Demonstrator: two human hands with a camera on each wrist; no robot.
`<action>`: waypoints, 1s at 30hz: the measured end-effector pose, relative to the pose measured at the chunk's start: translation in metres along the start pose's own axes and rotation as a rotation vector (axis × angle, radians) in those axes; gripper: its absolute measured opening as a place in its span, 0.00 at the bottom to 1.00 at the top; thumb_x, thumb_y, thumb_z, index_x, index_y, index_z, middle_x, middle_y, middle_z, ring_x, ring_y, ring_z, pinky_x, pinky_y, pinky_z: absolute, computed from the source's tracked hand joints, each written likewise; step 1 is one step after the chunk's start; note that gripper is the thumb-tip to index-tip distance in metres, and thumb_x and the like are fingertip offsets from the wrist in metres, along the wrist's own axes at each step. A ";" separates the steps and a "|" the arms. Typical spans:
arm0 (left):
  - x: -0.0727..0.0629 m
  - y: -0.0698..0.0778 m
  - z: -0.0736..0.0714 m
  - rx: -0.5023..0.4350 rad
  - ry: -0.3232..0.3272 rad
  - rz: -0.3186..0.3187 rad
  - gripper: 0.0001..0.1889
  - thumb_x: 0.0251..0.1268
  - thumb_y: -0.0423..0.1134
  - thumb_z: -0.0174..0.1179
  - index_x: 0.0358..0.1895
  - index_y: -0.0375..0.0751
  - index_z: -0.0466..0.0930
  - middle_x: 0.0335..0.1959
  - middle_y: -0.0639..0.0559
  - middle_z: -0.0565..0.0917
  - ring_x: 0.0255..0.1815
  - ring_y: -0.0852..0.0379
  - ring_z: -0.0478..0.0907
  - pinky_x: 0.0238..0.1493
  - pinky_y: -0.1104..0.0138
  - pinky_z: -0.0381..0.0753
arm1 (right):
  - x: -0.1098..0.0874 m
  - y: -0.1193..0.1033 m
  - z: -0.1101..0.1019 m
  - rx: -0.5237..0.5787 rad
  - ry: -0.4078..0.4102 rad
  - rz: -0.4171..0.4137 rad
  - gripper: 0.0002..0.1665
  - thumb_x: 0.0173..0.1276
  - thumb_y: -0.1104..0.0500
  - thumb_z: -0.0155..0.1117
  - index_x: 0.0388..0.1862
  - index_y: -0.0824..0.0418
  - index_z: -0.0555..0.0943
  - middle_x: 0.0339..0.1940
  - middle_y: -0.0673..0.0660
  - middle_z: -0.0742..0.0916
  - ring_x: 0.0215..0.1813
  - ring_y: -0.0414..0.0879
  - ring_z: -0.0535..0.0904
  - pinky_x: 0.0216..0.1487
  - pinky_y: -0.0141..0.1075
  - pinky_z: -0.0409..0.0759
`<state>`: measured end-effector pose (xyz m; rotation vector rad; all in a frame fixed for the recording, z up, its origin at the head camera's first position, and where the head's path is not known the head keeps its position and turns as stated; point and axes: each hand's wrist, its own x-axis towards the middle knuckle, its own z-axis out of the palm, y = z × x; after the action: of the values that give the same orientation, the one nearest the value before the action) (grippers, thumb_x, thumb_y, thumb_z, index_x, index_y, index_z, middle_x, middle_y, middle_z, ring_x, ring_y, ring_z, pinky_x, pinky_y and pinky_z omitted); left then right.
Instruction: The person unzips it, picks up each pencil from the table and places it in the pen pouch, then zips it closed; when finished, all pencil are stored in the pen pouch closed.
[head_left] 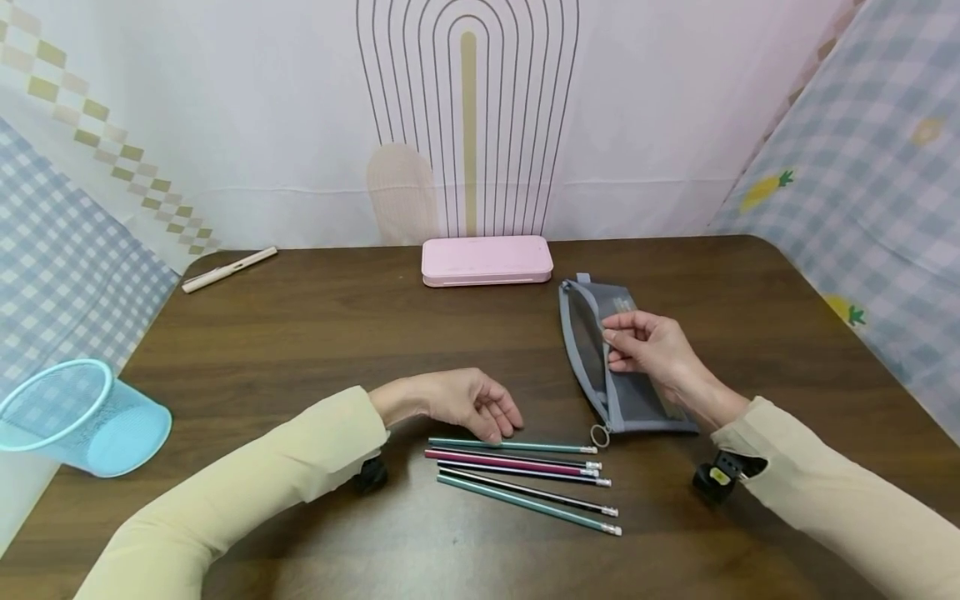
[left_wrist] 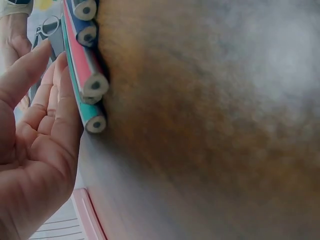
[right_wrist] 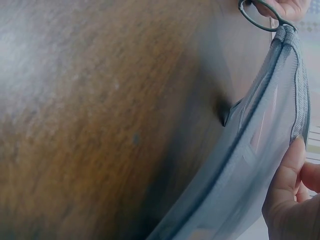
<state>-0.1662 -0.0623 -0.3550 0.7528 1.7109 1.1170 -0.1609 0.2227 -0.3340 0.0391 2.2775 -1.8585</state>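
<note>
In the head view several pencils (head_left: 510,462), green, magenta and dark, lie side by side at the front middle, eraser ends to the right. My left hand (head_left: 472,404) is at the far green pencil (head_left: 555,448), its fingers loosely bent and holding nothing; in the left wrist view the hand (left_wrist: 45,125) is right beside the pencil ends. Whether it touches the green pencil, I cannot tell. My right hand (head_left: 652,350) pinches the zipper edge of a grey mesh pencil pouch (head_left: 637,396), whose mouth gapes. The pouch's inside is mostly hidden.
A pink pencil case (head_left: 487,260) sits at the back edge of the brown table (head_left: 337,333). At the back left lies a whitish pen (head_left: 229,270). A blue mesh cup (head_left: 127,425) lies tipped at the left edge. A metal ring (head_left: 600,436) hangs from the pouch's zipper.
</note>
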 end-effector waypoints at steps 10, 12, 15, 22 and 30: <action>0.000 0.004 0.003 0.245 0.022 0.030 0.12 0.55 0.23 0.63 0.44 0.35 0.81 0.32 0.51 0.83 0.33 0.63 0.78 0.41 0.73 0.80 | -0.002 -0.001 -0.002 -0.004 0.005 0.004 0.15 0.69 0.67 0.54 0.53 0.72 0.70 0.27 0.47 0.80 0.26 0.36 0.80 0.31 0.29 0.83; 0.000 0.005 0.005 0.289 0.035 0.041 0.12 0.55 0.23 0.63 0.42 0.37 0.82 0.31 0.53 0.83 0.32 0.64 0.78 0.40 0.74 0.80 | -0.003 -0.001 -0.003 -0.003 0.004 0.006 0.15 0.69 0.66 0.55 0.53 0.72 0.70 0.26 0.47 0.80 0.26 0.36 0.80 0.31 0.29 0.83; -0.001 0.007 0.007 0.363 0.054 0.059 0.11 0.55 0.24 0.62 0.41 0.39 0.82 0.29 0.56 0.82 0.30 0.66 0.77 0.37 0.75 0.79 | -0.003 -0.002 -0.003 -0.006 0.004 0.003 0.16 0.69 0.66 0.55 0.53 0.72 0.70 0.26 0.48 0.80 0.26 0.36 0.80 0.31 0.29 0.83; -0.001 0.011 0.008 0.507 0.062 0.123 0.10 0.53 0.24 0.62 0.38 0.38 0.83 0.28 0.54 0.82 0.29 0.69 0.76 0.34 0.77 0.78 | -0.004 -0.002 -0.004 -0.014 0.003 -0.007 0.16 0.70 0.65 0.55 0.53 0.73 0.70 0.27 0.48 0.81 0.26 0.36 0.80 0.32 0.29 0.83; -0.001 0.010 0.005 0.587 0.093 0.119 0.06 0.51 0.28 0.64 0.33 0.42 0.84 0.25 0.58 0.82 0.27 0.71 0.75 0.32 0.77 0.77 | -0.003 -0.001 -0.003 -0.022 0.004 -0.010 0.16 0.70 0.66 0.55 0.53 0.73 0.70 0.25 0.47 0.81 0.25 0.36 0.80 0.31 0.29 0.83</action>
<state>-0.1615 -0.0576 -0.3463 1.1870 2.1254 0.7283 -0.1584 0.2258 -0.3314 0.0283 2.3047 -1.8403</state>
